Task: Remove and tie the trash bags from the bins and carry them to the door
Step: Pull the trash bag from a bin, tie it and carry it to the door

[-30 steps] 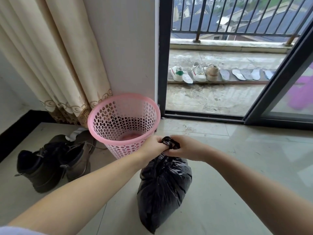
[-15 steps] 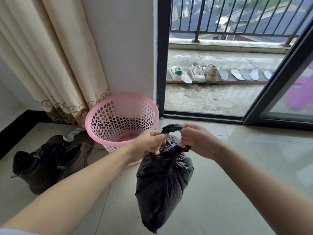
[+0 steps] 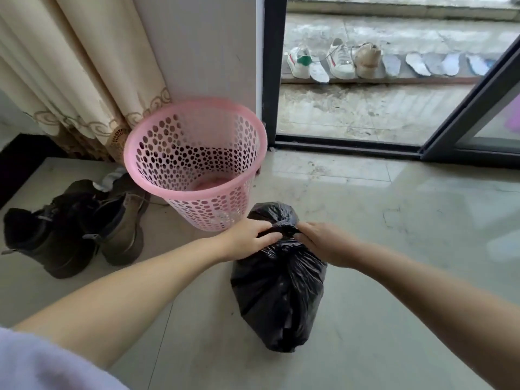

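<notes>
A pale sleeve (image 3: 42,364) fills the near left corner, and both bare forearms reach out over the tiled floor (image 3: 408,249). A full black trash bag (image 3: 278,291) is in the middle, its bottom end toward the camera; I cannot tell whether it rests on the tiles. The left hand (image 3: 247,237) and the right hand (image 3: 326,243) meet at its gathered neck, the fingers (image 3: 270,236) of each curled round and pinching the twisted plastic. To the right of the bag the floor lies open as far as the door track. Just beyond the left hand an unlined pink perforated bin (image 3: 197,161) stands, its right rim close to the dark door frame (image 3: 271,68). Left of the bin sit brown boots (image 3: 70,226), with a curtain (image 3: 84,66) hanging behind. Farther off, past the open sliding door (image 3: 472,108), sneakers (image 3: 323,60) and insoles (image 3: 436,63) line a ledge on the balcony.
</notes>
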The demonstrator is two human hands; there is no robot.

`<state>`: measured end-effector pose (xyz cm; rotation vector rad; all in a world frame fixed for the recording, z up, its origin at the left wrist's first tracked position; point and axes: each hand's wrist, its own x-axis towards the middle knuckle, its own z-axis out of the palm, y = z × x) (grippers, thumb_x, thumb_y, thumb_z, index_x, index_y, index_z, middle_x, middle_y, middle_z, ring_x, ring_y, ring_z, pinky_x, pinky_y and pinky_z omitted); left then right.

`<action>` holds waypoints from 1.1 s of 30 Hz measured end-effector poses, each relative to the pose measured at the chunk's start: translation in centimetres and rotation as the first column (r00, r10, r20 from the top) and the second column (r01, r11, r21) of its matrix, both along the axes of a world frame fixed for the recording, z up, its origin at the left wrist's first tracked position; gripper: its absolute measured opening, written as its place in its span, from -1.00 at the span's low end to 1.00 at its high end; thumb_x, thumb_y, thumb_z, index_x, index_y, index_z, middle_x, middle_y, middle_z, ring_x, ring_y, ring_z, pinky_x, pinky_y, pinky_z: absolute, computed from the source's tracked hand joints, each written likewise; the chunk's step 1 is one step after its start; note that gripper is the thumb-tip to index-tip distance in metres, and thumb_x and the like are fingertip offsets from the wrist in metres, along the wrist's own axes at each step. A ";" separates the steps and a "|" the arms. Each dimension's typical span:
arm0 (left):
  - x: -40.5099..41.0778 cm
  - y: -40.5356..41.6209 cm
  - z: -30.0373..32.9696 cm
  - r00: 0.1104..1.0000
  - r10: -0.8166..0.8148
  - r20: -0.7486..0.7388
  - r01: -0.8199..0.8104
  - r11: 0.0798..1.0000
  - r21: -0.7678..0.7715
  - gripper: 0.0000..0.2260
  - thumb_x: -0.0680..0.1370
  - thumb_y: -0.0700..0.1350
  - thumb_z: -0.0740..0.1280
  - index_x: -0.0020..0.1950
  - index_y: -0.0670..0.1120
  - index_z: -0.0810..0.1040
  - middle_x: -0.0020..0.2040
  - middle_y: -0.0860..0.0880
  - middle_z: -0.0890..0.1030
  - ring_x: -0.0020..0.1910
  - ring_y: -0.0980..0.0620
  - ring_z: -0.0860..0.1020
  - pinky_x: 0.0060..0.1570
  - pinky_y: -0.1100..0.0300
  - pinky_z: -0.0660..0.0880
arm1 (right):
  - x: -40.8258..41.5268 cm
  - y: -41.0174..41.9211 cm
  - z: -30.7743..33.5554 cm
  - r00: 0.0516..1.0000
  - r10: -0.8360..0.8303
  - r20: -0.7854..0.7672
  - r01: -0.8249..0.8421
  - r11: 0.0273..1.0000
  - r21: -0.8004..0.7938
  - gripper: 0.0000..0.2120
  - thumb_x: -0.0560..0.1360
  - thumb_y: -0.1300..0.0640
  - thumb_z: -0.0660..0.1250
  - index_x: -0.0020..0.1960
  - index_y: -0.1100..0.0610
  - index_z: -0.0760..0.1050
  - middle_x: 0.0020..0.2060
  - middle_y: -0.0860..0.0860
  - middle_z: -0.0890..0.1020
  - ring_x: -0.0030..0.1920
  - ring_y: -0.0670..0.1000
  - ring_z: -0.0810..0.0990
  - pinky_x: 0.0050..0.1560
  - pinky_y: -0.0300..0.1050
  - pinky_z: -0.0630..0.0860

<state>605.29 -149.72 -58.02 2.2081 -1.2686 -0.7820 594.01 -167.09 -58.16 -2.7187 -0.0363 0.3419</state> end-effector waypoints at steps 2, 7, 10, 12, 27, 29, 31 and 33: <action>0.1 0.0 -1.2 0.999 0.029 -0.027 -0.030 0.999 -0.021 -0.66 0.61 0.01 0.19 -0.36 0.01 0.28 -0.42 0.10 0.37 -0.41 0.19 0.36 -0.34 0.34 0.27 | -0.1 -0.4 -0.7 1.000 -0.011 -0.006 0.011 1.000 0.006 -0.73 0.63 0.06 0.04 0.01 0.25 0.37 -0.09 0.19 0.56 -0.09 0.22 0.53 -0.03 0.13 0.44; -0.8 -0.2 -2.0 0.987 0.114 -0.112 -0.111 0.993 0.029 -0.64 0.65 -0.04 0.08 -0.37 0.03 0.22 -0.41 0.10 0.35 -0.33 0.04 0.34 -0.24 0.16 0.19 | -0.9 -0.2 -0.7 0.999 -0.041 -0.020 0.041 0.999 0.010 -0.75 0.63 0.07 0.05 -0.03 0.23 0.38 -0.07 0.14 0.55 -0.05 0.18 0.54 -0.12 -0.02 0.37; -1.9 0.0 1.1 0.981 0.139 -0.136 -0.127 0.987 0.095 -0.63 0.65 -0.05 0.06 -0.37 0.01 0.21 -0.41 0.09 0.35 -0.30 -0.01 0.36 -0.24 0.15 0.19 | -1.3 0.1 2.7 0.997 -0.037 -0.071 0.037 0.999 -0.002 -0.75 0.64 0.05 0.04 -0.05 0.21 0.35 -0.05 0.12 0.54 -0.03 0.17 0.53 -0.20 -0.10 0.25; -2.3 -0.1 4.5 0.974 0.160 -0.163 -0.141 0.982 0.126 -0.63 0.65 -0.06 0.06 -0.37 -0.01 0.20 -0.41 0.06 0.34 -0.29 -0.03 0.35 -0.23 0.10 0.21 | -1.6 0.0 6.0 0.994 -0.042 -0.103 0.044 0.999 0.011 -0.78 0.64 0.04 0.02 -0.10 0.15 0.27 -0.07 0.12 0.53 -0.06 0.19 0.52 -0.22 -0.12 0.21; -3.1 -0.5 35.4 0.954 0.238 -0.185 -0.209 0.964 0.163 -0.64 0.63 -0.04 0.14 -0.37 -0.07 0.26 -0.39 -0.04 0.38 -0.33 -0.02 0.35 -0.24 0.06 0.27 | -2.5 -0.3 35.3 0.985 -0.078 -0.152 0.089 0.994 0.065 -0.76 0.64 0.04 0.02 -0.03 0.18 0.33 -0.06 0.15 0.55 -0.06 0.21 0.54 -0.21 -0.04 0.28; -2.7 -0.7 39.8 0.961 0.233 -0.148 -0.207 0.963 0.171 -0.67 0.62 -0.02 0.14 -0.31 -0.13 0.33 -0.34 -0.09 0.45 -0.31 -0.03 0.39 -0.23 0.06 0.29 | -2.3 -0.2 39.5 0.985 -0.102 -0.139 0.108 0.994 0.035 -0.73 0.64 0.03 0.00 0.05 0.21 0.36 -0.01 0.15 0.57 -0.03 0.23 0.55 -0.17 0.01 0.35; -2.7 -1.0 44.0 0.967 0.229 -0.109 -0.209 0.964 0.167 -0.66 0.62 -0.01 0.14 -0.29 -0.16 0.37 -0.32 -0.11 0.48 -0.30 -0.03 0.41 -0.22 0.01 0.33 | -2.5 -0.4 43.3 0.983 -0.130 -0.132 0.133 0.991 0.019 -0.71 0.64 0.02 0.00 0.09 0.21 0.36 0.01 0.15 0.57 -0.01 0.24 0.56 -0.15 0.02 0.38; -3.2 -1.2 47.9 0.974 0.212 -0.075 -0.197 0.966 0.166 -0.65 0.62 0.00 0.13 -0.28 -0.18 0.38 -0.32 -0.12 0.49 -0.30 -0.03 0.42 -0.20 -0.03 0.36 | -2.9 -0.5 46.9 0.984 -0.135 -0.114 0.140 0.990 0.030 -0.72 0.64 0.01 0.01 0.07 0.21 0.36 0.01 0.16 0.58 0.00 0.24 0.56 -0.14 0.01 0.37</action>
